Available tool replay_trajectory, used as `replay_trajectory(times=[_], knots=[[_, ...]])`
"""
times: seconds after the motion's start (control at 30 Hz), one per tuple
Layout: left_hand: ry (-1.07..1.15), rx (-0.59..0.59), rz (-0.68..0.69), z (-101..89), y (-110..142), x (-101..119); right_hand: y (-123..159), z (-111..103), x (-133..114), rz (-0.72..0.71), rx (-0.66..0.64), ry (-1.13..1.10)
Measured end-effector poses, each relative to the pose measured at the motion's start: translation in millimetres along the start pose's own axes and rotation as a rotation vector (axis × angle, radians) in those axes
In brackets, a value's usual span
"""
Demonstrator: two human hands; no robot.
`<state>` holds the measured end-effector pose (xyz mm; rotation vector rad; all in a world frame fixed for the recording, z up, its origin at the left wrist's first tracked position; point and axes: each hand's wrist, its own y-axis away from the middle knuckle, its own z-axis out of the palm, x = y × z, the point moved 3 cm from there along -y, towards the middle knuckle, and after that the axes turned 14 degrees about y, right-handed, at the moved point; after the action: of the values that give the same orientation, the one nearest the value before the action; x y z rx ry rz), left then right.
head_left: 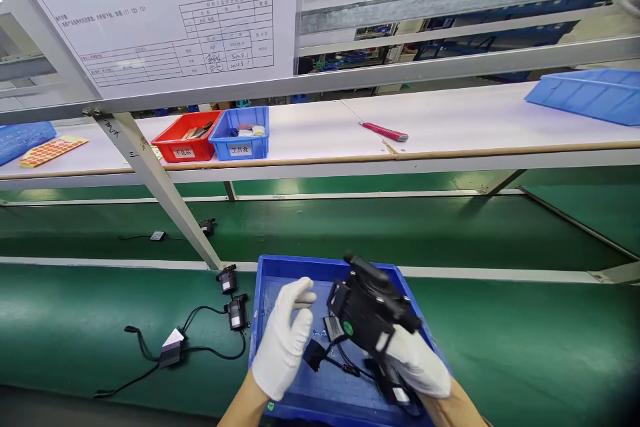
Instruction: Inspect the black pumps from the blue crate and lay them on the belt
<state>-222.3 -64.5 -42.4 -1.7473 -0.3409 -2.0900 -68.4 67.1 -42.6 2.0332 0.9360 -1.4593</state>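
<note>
My right hand (420, 361), in a white glove, grips a black plastic device (373, 303) with a round green sticker, held above a blue tray (283, 268). The device is slightly blurred, and part of my right hand's fingers are behind it. Black cables with a connector (315, 353) and a small labelled box (333, 328) hang or lie beneath it, over the tray. To the left, my gloved left hand (285, 337) is open over the tray, its thumb and fingers apart, touching nothing I can see.
On the green bench left of the tray lie a cabled black box (171, 349) and two black units (237, 312). A slanted white post (160, 190) rises there. The shelf holds a red bin (185, 140), a blue bin (240, 133) and a red-handled cutter (385, 131).
</note>
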Motion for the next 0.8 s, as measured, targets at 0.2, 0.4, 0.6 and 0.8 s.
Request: replay_trajectory(times=[0.2,0.4,0.6,0.8], knots=[[0.302,0.058,-0.057,26.2,-5.6,-20.9,-8.0,8.8,-48.0,0.197,-0.044,0.343],[0.999,-0.151,-0.413,22.9,-12.7,-48.1,6.1,-14.0,-56.2,0.184,-0.105,-0.019],[0.784,-0.026,-0.267,30.2,-15.8,-22.7,7.1,-6.7,-55.1,0.186,0.022,0.294],[0.193,-0.05,-0.075,13.4,-16.1,27.9,-3.9,12.5,-64.8,0.152,-0.022,0.403]])
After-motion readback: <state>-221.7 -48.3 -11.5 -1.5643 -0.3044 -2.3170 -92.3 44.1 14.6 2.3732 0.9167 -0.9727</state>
